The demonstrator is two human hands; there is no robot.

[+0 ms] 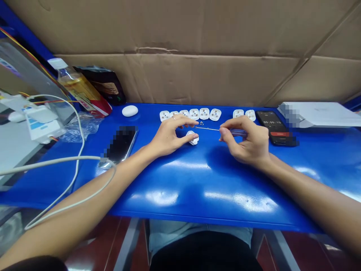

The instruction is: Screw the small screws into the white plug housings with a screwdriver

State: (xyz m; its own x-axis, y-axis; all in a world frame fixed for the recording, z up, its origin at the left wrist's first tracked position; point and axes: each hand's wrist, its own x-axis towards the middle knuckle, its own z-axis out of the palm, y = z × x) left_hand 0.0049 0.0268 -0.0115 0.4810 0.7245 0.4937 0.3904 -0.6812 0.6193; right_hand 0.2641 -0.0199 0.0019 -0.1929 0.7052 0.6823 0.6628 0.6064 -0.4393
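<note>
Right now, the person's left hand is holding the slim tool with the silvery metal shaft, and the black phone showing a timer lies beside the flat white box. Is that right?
Not quite: the head view shows the right hand holding the slim metal-shafted tool, not the left hand. The black phone showing a timer does lie beside the flat white box.

Small white plastic piece (195,142), on the blue tabletop (180,184), partly hidden under the left hand (168,136)'s thumb; finer detail blurred from here. Slim tool (210,128): thin metal shaft, bluish handle inside the right hand (249,141), roughly level, tip pointing left, near the white piece.
</note>
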